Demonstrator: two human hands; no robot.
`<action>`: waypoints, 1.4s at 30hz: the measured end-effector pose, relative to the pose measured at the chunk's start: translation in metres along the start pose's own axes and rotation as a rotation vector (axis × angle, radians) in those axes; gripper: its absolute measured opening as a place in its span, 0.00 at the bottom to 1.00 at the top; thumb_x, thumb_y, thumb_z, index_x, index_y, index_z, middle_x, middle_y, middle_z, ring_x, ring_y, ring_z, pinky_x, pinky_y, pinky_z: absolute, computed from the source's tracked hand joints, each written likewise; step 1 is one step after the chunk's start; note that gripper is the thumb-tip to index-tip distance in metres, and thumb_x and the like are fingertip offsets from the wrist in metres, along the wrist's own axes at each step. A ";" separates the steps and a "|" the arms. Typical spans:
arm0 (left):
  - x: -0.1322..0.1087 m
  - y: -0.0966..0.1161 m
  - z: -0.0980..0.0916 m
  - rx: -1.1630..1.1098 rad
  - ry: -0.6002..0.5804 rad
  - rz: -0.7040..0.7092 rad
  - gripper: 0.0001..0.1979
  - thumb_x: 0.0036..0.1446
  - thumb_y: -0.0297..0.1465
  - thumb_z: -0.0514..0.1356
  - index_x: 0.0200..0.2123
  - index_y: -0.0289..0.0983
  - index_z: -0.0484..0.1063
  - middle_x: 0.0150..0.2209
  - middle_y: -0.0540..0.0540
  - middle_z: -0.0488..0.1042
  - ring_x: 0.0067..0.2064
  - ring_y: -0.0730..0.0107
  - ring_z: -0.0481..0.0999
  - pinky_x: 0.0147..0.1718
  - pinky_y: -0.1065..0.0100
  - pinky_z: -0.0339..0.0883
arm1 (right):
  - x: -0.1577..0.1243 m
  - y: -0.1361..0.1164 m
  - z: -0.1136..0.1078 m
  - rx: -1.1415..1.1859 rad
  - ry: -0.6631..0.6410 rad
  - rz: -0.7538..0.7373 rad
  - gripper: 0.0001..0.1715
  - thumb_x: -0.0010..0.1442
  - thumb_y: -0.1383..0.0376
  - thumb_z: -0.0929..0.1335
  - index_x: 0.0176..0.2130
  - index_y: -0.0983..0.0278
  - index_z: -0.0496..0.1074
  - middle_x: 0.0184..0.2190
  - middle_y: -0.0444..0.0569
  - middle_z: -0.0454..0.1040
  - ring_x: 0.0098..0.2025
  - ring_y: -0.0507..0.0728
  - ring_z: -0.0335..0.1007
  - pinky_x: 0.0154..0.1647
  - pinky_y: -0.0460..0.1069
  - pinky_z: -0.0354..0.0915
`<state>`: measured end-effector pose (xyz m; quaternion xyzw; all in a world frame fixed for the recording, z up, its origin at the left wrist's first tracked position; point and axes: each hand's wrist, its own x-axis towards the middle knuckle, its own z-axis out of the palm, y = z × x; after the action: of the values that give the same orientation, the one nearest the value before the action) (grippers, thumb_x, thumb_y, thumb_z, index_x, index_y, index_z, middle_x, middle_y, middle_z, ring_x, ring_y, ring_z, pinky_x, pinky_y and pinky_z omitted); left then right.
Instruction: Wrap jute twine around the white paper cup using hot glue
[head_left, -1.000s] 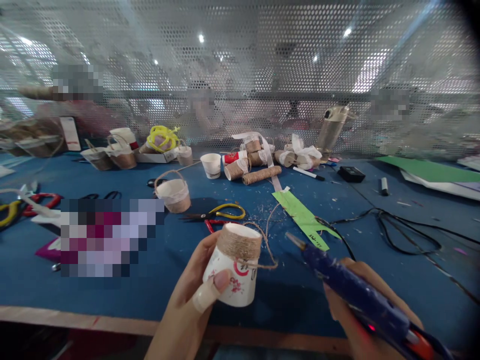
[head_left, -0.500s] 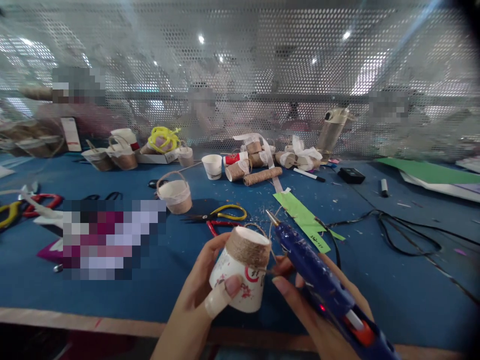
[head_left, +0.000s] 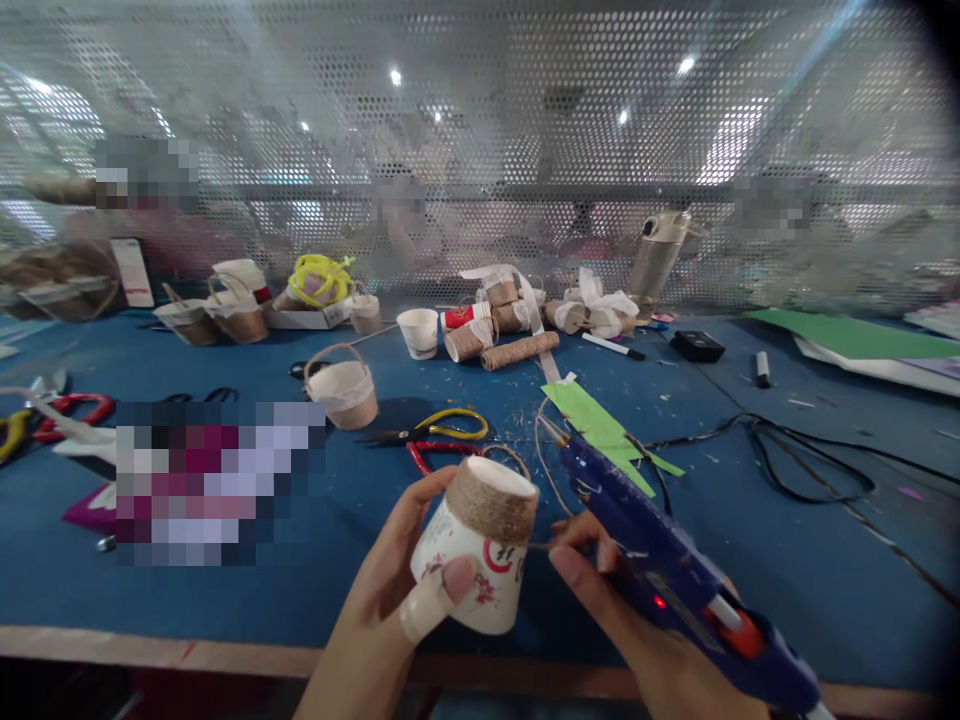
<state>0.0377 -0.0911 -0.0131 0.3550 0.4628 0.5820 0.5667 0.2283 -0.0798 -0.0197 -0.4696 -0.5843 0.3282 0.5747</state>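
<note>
Left hand (head_left: 390, 580) is clasping a cup (head_left: 487, 545); right hand (head_left: 637, 640), holding a glue gun (head_left: 645, 545), is newly pinching twine (head_left: 540, 546) at the cup's three o'clock, apparently tensioning it.

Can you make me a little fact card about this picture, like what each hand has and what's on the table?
Left hand: holding a white cup with red flowers
Right hand: holding a blue glue gun and pinching string
String: wrapped around the cup's upper part, with a strand reaching the right fingers
Glue gun light: red, glowing
Behind the cup: scissors with one yellow and one red handle
Paper: green strip, beyond the glue gun's tip
Table: blue
</note>
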 end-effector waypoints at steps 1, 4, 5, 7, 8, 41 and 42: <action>0.000 -0.001 -0.001 -0.002 -0.011 -0.001 0.26 0.51 0.42 0.76 0.53 0.47 0.80 0.48 0.46 0.85 0.45 0.55 0.81 0.41 0.66 0.75 | -0.002 0.001 0.004 0.005 0.023 0.018 0.16 0.61 0.57 0.77 0.28 0.58 0.70 0.26 0.39 0.83 0.23 0.52 0.79 0.27 0.44 0.76; 0.000 -0.004 -0.001 -0.015 -0.001 0.013 0.28 0.50 0.43 0.76 0.55 0.46 0.79 0.50 0.43 0.85 0.48 0.51 0.82 0.45 0.62 0.75 | -0.005 0.003 0.011 0.039 0.011 0.053 0.18 0.61 0.56 0.76 0.27 0.57 0.68 0.24 0.39 0.81 0.20 0.52 0.74 0.23 0.45 0.72; 0.000 -0.005 0.000 -0.019 0.016 0.021 0.29 0.50 0.43 0.76 0.55 0.45 0.79 0.50 0.42 0.85 0.48 0.50 0.82 0.46 0.61 0.75 | -0.005 0.003 0.012 0.047 0.006 0.060 0.18 0.61 0.56 0.76 0.27 0.57 0.67 0.24 0.39 0.80 0.19 0.52 0.73 0.22 0.45 0.71; 0.000 -0.006 0.002 -0.024 0.040 0.033 0.29 0.49 0.42 0.77 0.54 0.45 0.79 0.51 0.43 0.84 0.49 0.50 0.82 0.47 0.61 0.75 | -0.005 0.004 0.014 0.046 0.026 0.072 0.17 0.60 0.56 0.76 0.27 0.57 0.68 0.25 0.39 0.81 0.20 0.52 0.74 0.22 0.45 0.72; 0.000 -0.006 0.003 -0.023 0.044 0.038 0.28 0.49 0.42 0.77 0.54 0.45 0.79 0.50 0.43 0.84 0.48 0.51 0.82 0.47 0.62 0.75 | -0.005 0.004 0.014 0.039 0.043 0.074 0.17 0.59 0.57 0.76 0.27 0.57 0.69 0.25 0.39 0.82 0.21 0.52 0.74 0.23 0.45 0.73; -0.003 -0.001 0.005 0.105 -0.020 0.064 0.22 0.53 0.46 0.76 0.51 0.55 0.81 0.44 0.54 0.81 0.44 0.66 0.77 0.44 0.73 0.70 | -0.008 0.007 0.019 0.145 0.010 0.077 0.13 0.61 0.60 0.75 0.29 0.56 0.70 0.27 0.43 0.82 0.26 0.57 0.82 0.26 0.47 0.79; -0.003 -0.001 0.005 0.104 -0.026 0.063 0.22 0.53 0.46 0.76 0.51 0.55 0.80 0.44 0.54 0.81 0.43 0.67 0.77 0.43 0.73 0.70 | -0.008 0.008 0.019 0.134 0.032 0.088 0.14 0.59 0.60 0.76 0.28 0.57 0.70 0.26 0.42 0.82 0.25 0.56 0.81 0.26 0.47 0.79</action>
<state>0.0429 -0.0936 -0.0122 0.4058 0.4736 0.5702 0.5348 0.2099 -0.0817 -0.0322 -0.4602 -0.5307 0.3840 0.5992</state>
